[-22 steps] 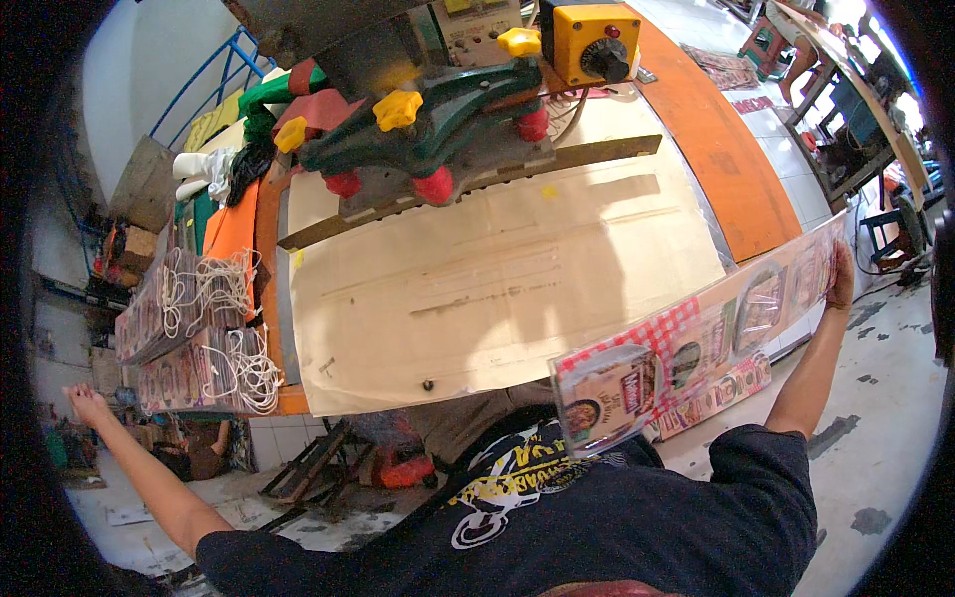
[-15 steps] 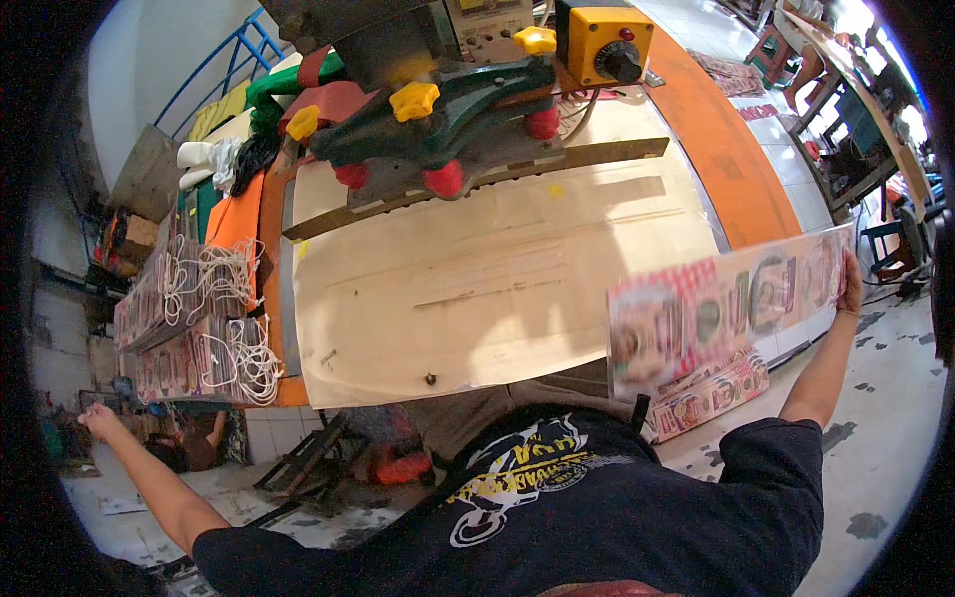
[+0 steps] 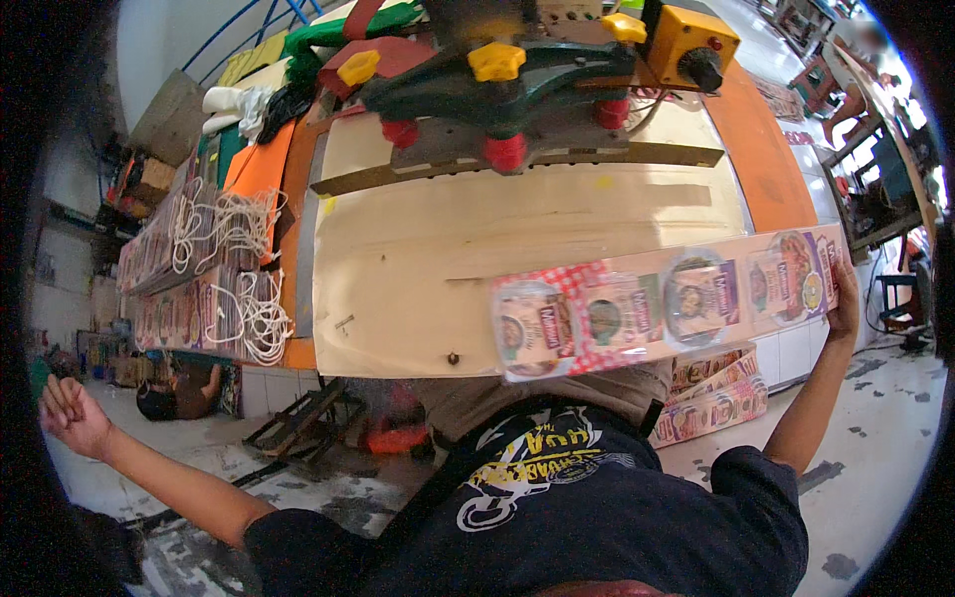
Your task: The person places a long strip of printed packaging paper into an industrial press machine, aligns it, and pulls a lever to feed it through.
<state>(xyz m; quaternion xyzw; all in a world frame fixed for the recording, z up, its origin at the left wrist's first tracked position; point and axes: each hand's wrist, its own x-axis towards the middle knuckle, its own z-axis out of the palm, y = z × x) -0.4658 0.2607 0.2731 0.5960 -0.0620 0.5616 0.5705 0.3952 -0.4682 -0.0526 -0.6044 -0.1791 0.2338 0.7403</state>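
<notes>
My right hand (image 3: 844,303) grips the right end of a long printed strip (image 3: 645,316). The strip looks sheathed in glossy clear plastic and bears several food pictures, with red-and-white check toward its left end. That left part lies over the front right of a cream-coloured sheet (image 3: 398,279) on the work table. Out at the far left, away from the table, my left hand (image 3: 76,416) has loosely bent, separated fingers and shows nothing in them.
Behind the sheet stands a dark green press head (image 3: 547,80) with yellow knobs, beside a yellow control box (image 3: 696,45). Stacked printed bundles with white cords (image 3: 239,298) sit at the table's left. More printed strips (image 3: 716,403) are stacked low at the right.
The printed strip has swung left over the cream-coloured sheet, still in my right hand. My left hand has come slightly lower, its fingers loosening. The view has shifted, so the table appears further right.
</notes>
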